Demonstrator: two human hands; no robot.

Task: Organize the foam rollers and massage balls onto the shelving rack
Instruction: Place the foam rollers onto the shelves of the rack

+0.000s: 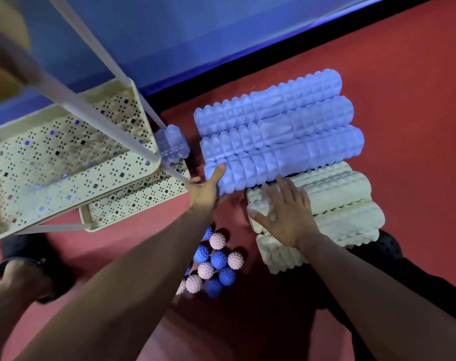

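Three long blue foam rollers [279, 126] lie side by side on the red floor. My left hand [206, 191] grips the left end of the nearest blue roller [286, 160], thumb on top. My right hand [281, 217] lies flat, fingers spread, on the cream foam rollers [341, 204] stacked just in front of the blue ones. A short blue roller [172, 144] stands beside the cream shelving rack [73, 162]. Several spiky blue and pink massage balls [213, 261] are heaped on the floor between my arms.
The rack's perforated trays [133, 194] and white posts [99, 118] fill the left side. A blue wall [195, 35] with a black base strip runs behind the rollers. My shoes show at lower left [21, 259] and right [385, 246].
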